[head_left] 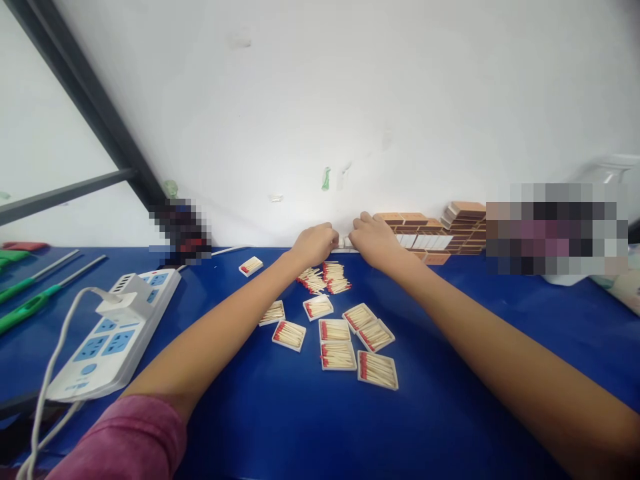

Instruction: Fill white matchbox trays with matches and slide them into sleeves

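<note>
Small white matchbox trays [344,245] show between my hands at the foot of the wall. My left hand [316,244] has its fingers curled against their left end. Bent over their right end is my right hand [375,240], which hides part of them. Just below my hands lie two loose piles of red-tipped matches [336,277]. Nearer to me, several open trays filled with matches [338,356] lie scattered, one partly behind my left forearm. Another filled tray [251,266] sits apart on the left.
Brown matchboxes [465,230] are stacked along the wall to the right, with white trays [425,242] among them. A white power strip [117,333] with a plugged-in cable lies left on the blue table [260,427]. Green-handled rods [40,303] lie beyond it. Blurred patches cover both sides.
</note>
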Available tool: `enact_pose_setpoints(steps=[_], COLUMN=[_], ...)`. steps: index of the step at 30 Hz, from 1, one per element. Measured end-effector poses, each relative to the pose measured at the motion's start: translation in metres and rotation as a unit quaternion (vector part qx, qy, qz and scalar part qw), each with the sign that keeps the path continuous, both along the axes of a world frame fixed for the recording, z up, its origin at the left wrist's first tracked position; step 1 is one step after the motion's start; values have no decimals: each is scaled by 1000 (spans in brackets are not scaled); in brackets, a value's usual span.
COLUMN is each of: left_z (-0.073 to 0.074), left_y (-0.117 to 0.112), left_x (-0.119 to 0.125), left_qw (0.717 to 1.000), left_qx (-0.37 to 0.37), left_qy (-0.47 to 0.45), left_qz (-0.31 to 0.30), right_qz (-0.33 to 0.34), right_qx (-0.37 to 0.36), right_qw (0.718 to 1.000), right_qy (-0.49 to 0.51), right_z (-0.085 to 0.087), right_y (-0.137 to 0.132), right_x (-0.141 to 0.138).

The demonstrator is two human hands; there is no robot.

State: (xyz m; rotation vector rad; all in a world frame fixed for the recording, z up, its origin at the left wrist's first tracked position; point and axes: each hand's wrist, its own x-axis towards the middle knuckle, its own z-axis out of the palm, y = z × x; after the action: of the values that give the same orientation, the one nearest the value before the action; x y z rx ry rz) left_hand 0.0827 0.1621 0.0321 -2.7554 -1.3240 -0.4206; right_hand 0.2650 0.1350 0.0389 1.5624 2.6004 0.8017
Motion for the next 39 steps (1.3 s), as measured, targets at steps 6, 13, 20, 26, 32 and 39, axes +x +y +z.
enact_pose_setpoints(steps=[6,13,20,26,32,39], left_z=[-4,17,54,59,52,48], left_y=[4,-11,-50,-74,-76,-71], left_x=[10,-8,-50,-50,-43,-46], left_qw=[1000,998,982,952,938,935], left_qx=[-7,-12,-174,-286,-314,-325], left_qy=[-12,-48,14,95,136,124], left_qz=[-13,-29,-65,-61,-59,-72], right_qz=[-12,-17,-17,27,42,39], right_qx=[-13,-30,-384,-525,-537,-541], right_qw=[1000,999,915,845,834,835], right_qy=[-2,31,126,96,115,100], right_z=[4,34,70,47,45,45], right_y=[-4,-16,-52,-63,-58,-56], right_x=[-1,-4,-6,-18,-14,-12])
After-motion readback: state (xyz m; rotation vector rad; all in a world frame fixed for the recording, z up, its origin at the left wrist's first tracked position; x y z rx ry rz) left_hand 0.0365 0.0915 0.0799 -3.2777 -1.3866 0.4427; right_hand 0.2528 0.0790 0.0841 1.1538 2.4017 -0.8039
